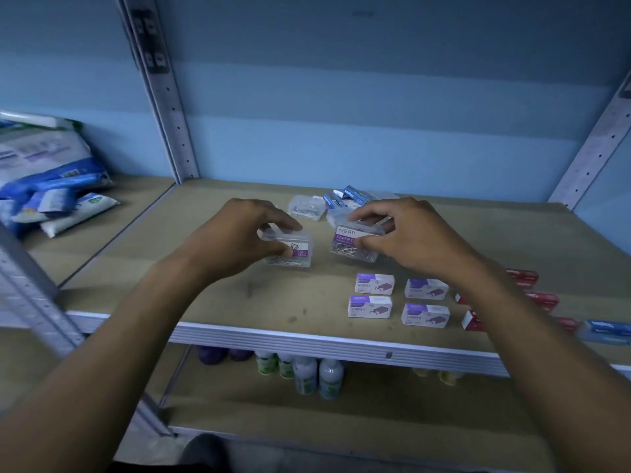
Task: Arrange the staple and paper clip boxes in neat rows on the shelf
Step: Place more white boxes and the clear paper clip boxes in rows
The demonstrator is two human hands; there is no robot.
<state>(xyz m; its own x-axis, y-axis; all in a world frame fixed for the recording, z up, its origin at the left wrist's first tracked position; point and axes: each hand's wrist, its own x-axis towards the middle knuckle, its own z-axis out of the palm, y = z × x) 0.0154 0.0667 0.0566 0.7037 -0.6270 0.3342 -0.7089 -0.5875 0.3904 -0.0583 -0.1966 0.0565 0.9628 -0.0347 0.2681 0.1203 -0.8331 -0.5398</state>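
Four purple staple boxes (397, 300) were already rowed lower right; left hand (235, 233) and right hand (406, 227) each pinched a clear paper clip box (290, 252); pile (338, 203) behind remained unsorted.

4 purple staple boxes (374, 283), approx 4 clear clip boxes (355, 245)

The shelf board (218, 302) is made of matt, rough brown fibreboard, edged with painted metal. The paper clip boxes (353, 245) are of clear glossy plastic. The staple boxes (370, 307) are of printed cardboard. The uprights (170, 107) are of perforated metal.
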